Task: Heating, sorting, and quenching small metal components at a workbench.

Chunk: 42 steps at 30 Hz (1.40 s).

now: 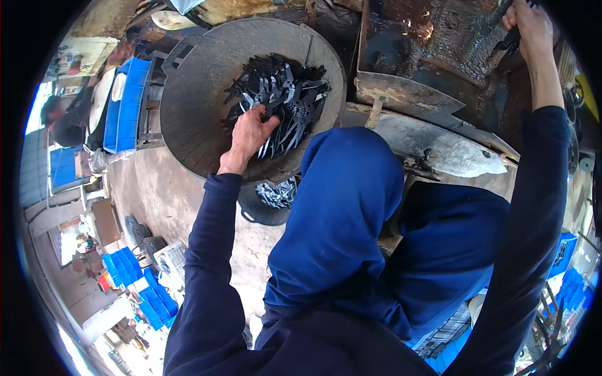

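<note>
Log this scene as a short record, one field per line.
Left hand: touching the heaped metal pieces
Right hand: at upper right, against a dark object; its hold is unclear
Metal pieces: thin, dark and silvery
Basin: wide, round, holding those pieces
Tub: smaller, dark, partly hidden by the basin, holding shiny strips
Blue crate: left of the basin
Clothing: dark sleeves, blue trousers

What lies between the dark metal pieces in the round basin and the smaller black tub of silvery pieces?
In the head view, the near wall and rim of the round basin: the dark metal pieces lie inside it, the black tub outside.
</note>
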### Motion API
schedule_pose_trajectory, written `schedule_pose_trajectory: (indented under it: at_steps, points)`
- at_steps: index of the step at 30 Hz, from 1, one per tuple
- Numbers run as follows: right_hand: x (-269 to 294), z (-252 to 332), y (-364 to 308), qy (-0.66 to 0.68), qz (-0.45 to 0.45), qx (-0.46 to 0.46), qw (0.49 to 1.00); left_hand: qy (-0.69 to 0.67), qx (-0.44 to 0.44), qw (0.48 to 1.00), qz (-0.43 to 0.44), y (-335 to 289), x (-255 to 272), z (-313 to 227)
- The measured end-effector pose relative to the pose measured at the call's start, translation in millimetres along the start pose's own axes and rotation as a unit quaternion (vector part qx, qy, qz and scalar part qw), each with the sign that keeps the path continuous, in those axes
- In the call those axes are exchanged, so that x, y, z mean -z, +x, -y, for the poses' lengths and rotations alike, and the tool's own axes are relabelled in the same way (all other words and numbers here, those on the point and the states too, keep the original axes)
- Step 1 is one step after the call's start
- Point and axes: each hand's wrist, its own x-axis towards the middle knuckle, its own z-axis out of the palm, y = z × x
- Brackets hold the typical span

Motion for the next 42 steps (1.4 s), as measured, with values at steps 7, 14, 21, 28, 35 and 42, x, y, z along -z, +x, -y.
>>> schedule_pose_trajectory:
  at_steps: [7,14,21,28,35,42]
  points:
    - [-0.5,-3.0,1.3,-0.043,-0.024,0.003,0.999,0.02,-0.024,0.999,-0.023,-0.9,-9.7,5.4]
    - [5.3,-6.2,4.6,-0.058,-0.008,-0.016,0.998,0.053,0.0,0.998,-0.03,-0.7,-6.5,-0.8]
    - [5.6,-6.2,6.7,-0.018,0.004,-0.04,0.999,0.07,0.005,0.997,-0.036,-1.6,-6.6,-6.2]
    - [-0.1,-5.5,3.2,-0.046,-0.021,0.001,0.999,-0.002,0.021,1.0,-0.022,3.2,-4.7,3.6]
    - [-1.6,-0.3,-2.1,-0.033,-0.015,-0.004,0.999,-0.144,-0.072,0.98,-0.118,8.4,-12.7,21.7]
    - [-5.1,4.2,-2.5,-0.025,-0.011,-0.012,1.0,-0.409,-0.01,0.908,-0.095,7.8,0.0,9.4]
